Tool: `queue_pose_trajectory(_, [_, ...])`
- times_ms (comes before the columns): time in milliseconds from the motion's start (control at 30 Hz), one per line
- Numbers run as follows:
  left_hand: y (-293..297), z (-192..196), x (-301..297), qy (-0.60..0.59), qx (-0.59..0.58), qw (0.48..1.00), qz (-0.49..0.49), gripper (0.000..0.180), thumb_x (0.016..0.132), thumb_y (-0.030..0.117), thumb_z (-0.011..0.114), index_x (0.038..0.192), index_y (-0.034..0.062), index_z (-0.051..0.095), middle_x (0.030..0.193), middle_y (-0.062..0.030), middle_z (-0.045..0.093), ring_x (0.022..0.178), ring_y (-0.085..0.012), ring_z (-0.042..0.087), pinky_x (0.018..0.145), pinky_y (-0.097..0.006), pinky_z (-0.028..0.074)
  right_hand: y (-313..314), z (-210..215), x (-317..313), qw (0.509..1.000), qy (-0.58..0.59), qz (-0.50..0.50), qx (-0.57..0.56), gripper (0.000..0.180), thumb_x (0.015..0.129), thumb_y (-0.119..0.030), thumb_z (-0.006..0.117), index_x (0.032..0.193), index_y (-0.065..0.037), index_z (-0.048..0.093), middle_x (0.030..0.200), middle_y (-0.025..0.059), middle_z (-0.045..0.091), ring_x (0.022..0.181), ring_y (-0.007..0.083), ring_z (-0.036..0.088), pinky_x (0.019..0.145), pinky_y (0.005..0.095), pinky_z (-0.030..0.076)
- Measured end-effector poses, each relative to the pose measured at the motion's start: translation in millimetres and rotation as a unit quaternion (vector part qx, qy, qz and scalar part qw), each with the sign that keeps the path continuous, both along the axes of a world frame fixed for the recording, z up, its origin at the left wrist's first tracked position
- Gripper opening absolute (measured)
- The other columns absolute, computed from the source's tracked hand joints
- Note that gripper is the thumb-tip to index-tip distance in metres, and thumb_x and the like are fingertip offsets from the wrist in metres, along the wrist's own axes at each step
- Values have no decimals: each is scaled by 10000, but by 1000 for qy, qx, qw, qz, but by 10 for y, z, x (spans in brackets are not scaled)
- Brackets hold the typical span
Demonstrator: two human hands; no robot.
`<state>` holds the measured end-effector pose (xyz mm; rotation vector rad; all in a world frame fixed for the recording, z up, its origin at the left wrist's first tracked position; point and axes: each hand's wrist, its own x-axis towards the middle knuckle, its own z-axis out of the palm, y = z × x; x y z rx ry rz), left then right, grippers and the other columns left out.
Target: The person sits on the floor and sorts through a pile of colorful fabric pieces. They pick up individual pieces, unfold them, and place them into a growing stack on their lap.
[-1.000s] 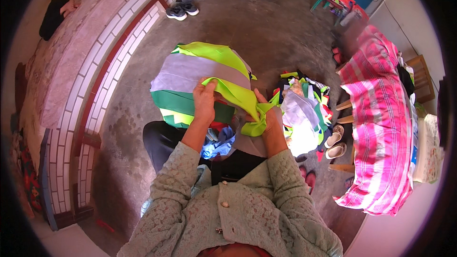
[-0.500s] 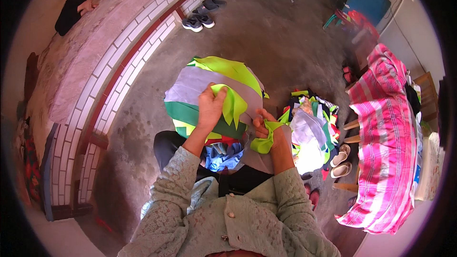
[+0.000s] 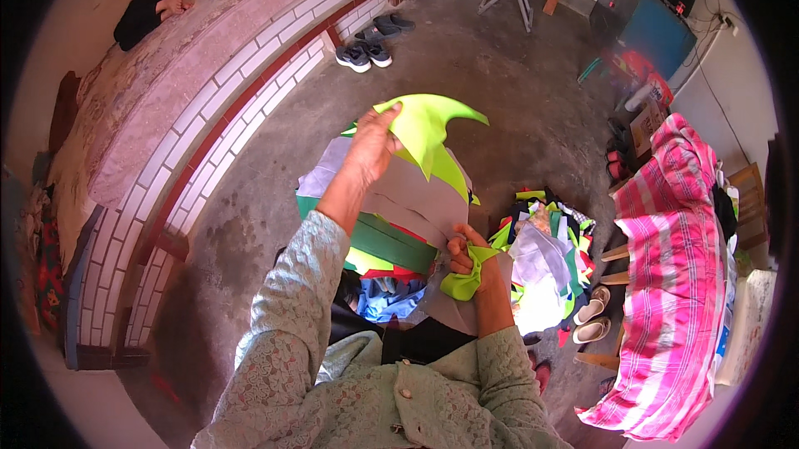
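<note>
Concrete floor, brick bench along the left, left hand [image 3: 372, 145] pinching a neon yellow scrap [image 3: 426, 128] held up high, right hand [image 3: 468, 256] fisted around another green scrap [image 3: 466, 281] over the lap, fabric pile [image 3: 545, 262] to the right

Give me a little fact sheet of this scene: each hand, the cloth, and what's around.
Left hand: raised, fingers pinching a neon yellow-green fabric piece
Right hand: low, closed on a bunched neon green scrap
Lap: stack of grey and green fabric sheets
Person's right: heap of mixed colourful scraps, pink striped cloth
Person's left: white-tiled brick platform
Floor: concrete, dark sneakers
</note>
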<state>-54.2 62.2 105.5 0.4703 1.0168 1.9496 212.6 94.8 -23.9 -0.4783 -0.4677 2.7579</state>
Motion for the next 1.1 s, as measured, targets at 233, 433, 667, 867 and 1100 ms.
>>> queue_pose_trajectory(233, [-91,-829,-902,-9,-122,989,85,279,914,148,535,1132,-20,486,1039,-149,602,909,-268,632,752,-420,551,-21,40,-31,1000,-8,13,-2,219,942,-257,485,1064,-101,577,710,108,605,366,78,324,329,209,262])
queue_pose_trajectory(433, [-353,-916,-886,-28,-228,966,122,342,899,90,503,1189,-65,408,1036,-214,569,795,-335,653,562,-372,600,-28,31,-24,1000,-8,3,6,225,945,-266,478,1057,-96,573,711,103,604,368,76,324,332,205,260])
queue_pose_trajectory(667, [-511,-791,-662,80,-290,934,195,387,868,59,505,1206,-70,369,982,-198,578,707,-279,647,497,-341,575,-45,-9,-36,1000,9,-8,1,223,942,-269,482,1053,-97,569,709,92,593,379,76,325,333,203,251])
queue_pose_trajectory(867, [-734,-745,47,314,-219,905,186,286,828,40,560,1104,2,496,860,-63,592,623,-117,559,540,-246,484,-16,-31,-34,998,47,-38,-4,252,956,-298,427,1060,-118,567,718,93,586,372,81,316,333,207,239])
queue_pose_trajectory(1100, [-915,-740,1654,411,-71,907,-53,305,727,113,731,981,59,571,854,-35,589,730,-144,589,651,-272,482,-59,22,-43,996,-25,-85,-7,304,957,-356,454,1031,-81,560,685,61,553,398,78,341,349,201,278])
